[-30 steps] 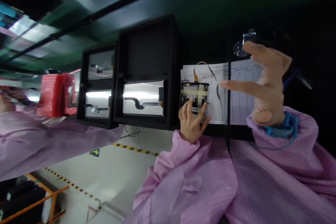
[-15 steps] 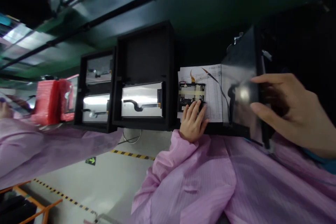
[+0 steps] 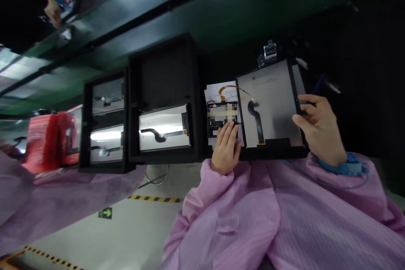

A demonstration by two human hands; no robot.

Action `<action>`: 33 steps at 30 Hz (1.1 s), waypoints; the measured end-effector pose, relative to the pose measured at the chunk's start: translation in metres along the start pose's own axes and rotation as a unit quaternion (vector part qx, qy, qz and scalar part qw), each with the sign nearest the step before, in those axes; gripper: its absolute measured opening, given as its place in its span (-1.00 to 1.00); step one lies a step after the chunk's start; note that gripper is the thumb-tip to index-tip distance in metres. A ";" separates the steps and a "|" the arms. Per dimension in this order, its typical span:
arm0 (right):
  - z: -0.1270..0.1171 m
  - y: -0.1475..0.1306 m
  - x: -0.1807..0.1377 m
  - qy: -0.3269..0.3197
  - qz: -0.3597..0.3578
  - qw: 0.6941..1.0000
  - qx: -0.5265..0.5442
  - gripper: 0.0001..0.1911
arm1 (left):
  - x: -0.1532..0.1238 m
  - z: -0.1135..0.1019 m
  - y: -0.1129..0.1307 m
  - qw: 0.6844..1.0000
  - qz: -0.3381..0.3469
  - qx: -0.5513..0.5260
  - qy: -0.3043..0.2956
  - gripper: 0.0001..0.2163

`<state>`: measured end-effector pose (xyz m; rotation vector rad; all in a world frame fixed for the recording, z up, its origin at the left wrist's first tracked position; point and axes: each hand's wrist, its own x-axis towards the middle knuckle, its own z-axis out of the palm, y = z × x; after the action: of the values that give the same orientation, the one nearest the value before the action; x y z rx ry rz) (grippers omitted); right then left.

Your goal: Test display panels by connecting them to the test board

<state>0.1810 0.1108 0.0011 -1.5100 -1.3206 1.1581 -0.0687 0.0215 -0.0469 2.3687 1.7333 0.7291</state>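
Observation:
My left hand [image 3: 225, 147] lies with its fingers stretched out over the lower edge of a black device chassis [image 3: 218, 124], which has tape strips across its middle. Under the chassis is a printed sheet [image 3: 210, 92]. At the right, my right hand [image 3: 321, 128] pinches the right edge of a display panel [image 3: 276, 109] between thumb and fingers. The panel's silver back faces me, with a black flex cable [image 3: 257, 120] on it. From the chassis, an orange ribbon cable [image 3: 229, 87] arches across to the panel.
Left of the chassis stands a black tray [image 3: 198, 135] with a silver panel in its lower compartment; another tray [image 3: 85, 135] holds two panels. Red wrapped stacks [image 3: 41, 141] are farther left. A metal clip [image 3: 270, 50] sits behind the panel. Another person's hand [image 3: 53, 12] shows upper left.
My right hand has brought the display panel from steeply tilted down to a flatter pose, silver back in view. My left hand stays on the chassis. The whole view has shifted somewhat.

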 end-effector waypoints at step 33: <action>0.003 0.007 -0.003 -0.021 -0.014 0.991 -0.128 -0.48 | 0.126 -0.033 -0.028 0.990 -0.002 -0.135 0.038 -0.78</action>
<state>0.1800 0.1070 -0.0058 -1.6486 -1.5616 1.0388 -0.0786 0.1411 0.0105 2.1817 1.5513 0.9944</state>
